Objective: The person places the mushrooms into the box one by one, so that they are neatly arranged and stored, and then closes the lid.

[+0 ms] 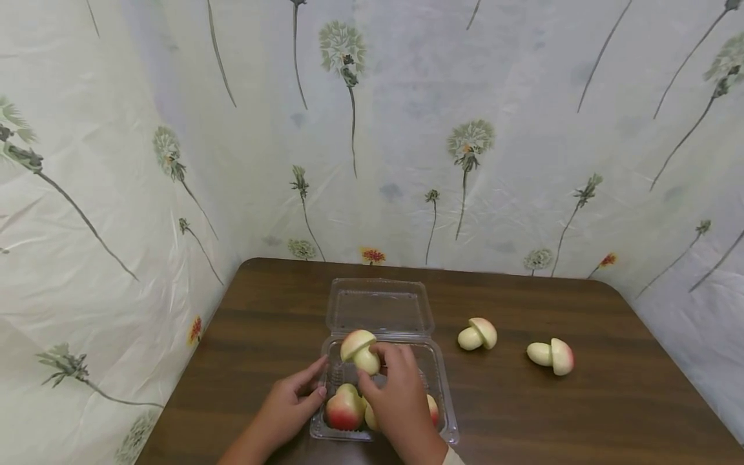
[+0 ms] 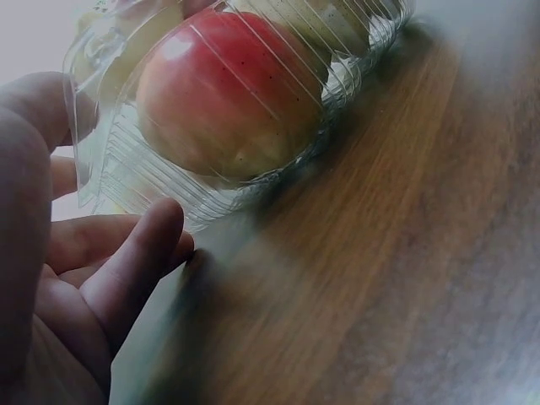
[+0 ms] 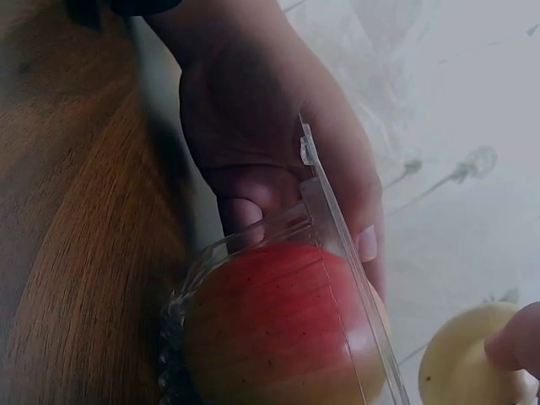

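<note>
We see the right hand pinching a pale mushroom-shaped piece in its grip, over the open clear clamshell box on the table. The left hand steadies the box's left wall, thumb curled on its rim, beside a red-blushed piece inside. Two more pieces lie on the table to the right.

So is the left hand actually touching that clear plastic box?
Touching. The right wrist view shows the left hand gripping the clear box at its rim, thumb over the edge.
</note>
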A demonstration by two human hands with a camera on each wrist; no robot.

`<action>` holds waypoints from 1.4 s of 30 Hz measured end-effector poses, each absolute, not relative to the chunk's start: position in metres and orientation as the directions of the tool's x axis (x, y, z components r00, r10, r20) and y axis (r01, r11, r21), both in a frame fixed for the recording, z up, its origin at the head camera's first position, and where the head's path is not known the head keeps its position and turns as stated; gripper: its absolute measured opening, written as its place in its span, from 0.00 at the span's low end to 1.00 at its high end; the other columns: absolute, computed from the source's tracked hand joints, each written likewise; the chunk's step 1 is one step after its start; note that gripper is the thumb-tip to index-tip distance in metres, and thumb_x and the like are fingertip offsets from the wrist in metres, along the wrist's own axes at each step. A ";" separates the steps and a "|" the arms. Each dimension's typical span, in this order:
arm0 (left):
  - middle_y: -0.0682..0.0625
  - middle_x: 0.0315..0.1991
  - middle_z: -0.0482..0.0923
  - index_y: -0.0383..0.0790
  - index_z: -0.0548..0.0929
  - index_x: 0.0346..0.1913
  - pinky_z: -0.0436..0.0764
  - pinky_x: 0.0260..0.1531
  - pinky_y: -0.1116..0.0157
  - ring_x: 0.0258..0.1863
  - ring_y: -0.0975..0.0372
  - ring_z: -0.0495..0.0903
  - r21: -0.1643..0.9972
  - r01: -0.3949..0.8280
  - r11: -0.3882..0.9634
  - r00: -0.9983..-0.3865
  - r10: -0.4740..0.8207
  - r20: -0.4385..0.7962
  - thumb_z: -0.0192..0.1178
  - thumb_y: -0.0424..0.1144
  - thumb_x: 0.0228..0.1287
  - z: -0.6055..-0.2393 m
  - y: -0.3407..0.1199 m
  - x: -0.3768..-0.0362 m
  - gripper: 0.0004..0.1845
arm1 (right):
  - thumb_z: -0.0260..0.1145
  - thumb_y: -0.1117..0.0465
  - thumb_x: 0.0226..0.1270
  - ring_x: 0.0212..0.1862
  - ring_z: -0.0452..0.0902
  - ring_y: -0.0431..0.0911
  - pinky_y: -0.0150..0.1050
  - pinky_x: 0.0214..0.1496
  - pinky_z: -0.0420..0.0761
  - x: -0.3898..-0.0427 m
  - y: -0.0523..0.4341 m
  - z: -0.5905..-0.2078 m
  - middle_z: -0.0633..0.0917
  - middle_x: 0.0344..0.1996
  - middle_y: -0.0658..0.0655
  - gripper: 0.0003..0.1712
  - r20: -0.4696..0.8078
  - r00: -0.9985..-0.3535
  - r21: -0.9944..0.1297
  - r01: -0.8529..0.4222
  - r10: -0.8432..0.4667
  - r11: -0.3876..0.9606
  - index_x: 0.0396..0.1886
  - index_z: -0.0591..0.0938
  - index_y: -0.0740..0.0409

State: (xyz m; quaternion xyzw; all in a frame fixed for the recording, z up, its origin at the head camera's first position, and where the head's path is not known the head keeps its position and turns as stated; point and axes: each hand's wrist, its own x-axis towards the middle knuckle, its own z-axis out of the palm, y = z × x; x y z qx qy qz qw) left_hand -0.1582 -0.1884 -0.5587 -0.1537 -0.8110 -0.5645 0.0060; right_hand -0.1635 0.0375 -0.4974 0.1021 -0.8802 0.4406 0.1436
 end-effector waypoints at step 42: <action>0.36 0.68 0.78 0.45 0.73 0.76 0.84 0.48 0.72 0.52 0.60 0.86 0.913 0.204 0.352 -0.966 0.224 0.129 0.64 0.41 0.76 -0.560 -0.190 -0.159 0.29 | 0.80 0.56 0.60 0.30 0.72 0.40 0.34 0.30 0.77 -0.181 0.022 -0.504 0.76 0.38 0.51 0.22 0.234 -0.962 -0.600 -0.256 -0.139 0.758 0.51 0.82 0.54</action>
